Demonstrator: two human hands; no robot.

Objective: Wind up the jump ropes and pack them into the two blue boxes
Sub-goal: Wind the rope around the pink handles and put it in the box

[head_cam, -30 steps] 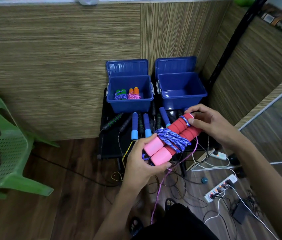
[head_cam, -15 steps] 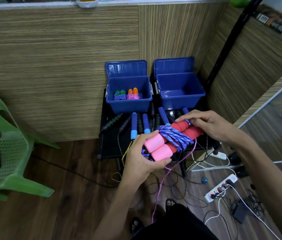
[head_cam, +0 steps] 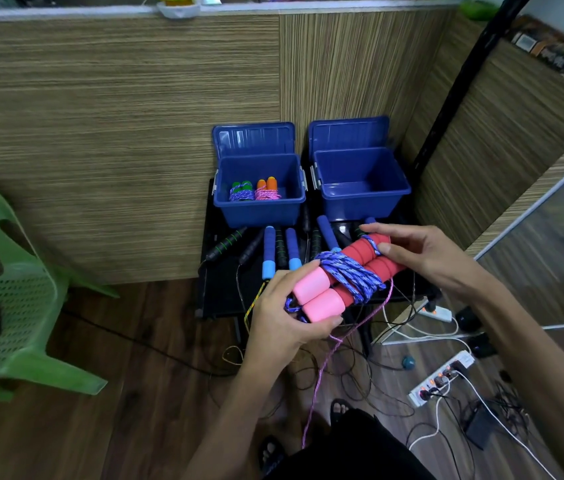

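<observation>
A person looks down at their own two hands, which hold one jump rope (head_cam: 342,277) between them above a low black table (head_cam: 220,296). The rope's two red foam handles lie side by side, with a purple-blue cord wound around their middle. The pink end caps point toward the person's left, and the red ends run up and away to the right, so the bundle's long axis slants from lower left to upper right.

The left hand (head_cam: 282,318) grips the pink ends, fingers and thumb curled round them. The right hand (head_cam: 419,256) is at the far red ends, where thumb and fingertips seem to pinch the last bit of cord against the handle, though the view there is too small to be sure.

Two blue boxes sit open at the back of the table, straight ahead and beyond the hands. The left box (head_cam: 259,211) already holds two wound ropes, one with green handles and one with orange. The right box (head_cam: 363,202) looks empty and lies just beyond the right hand, the nearer of the two hands to it. More loose ropes with blue and black handles (head_cam: 278,247) lie on the table between the boxes and the hands.

A pink cord (head_cam: 325,372) trails down to the wooden floor.
</observation>
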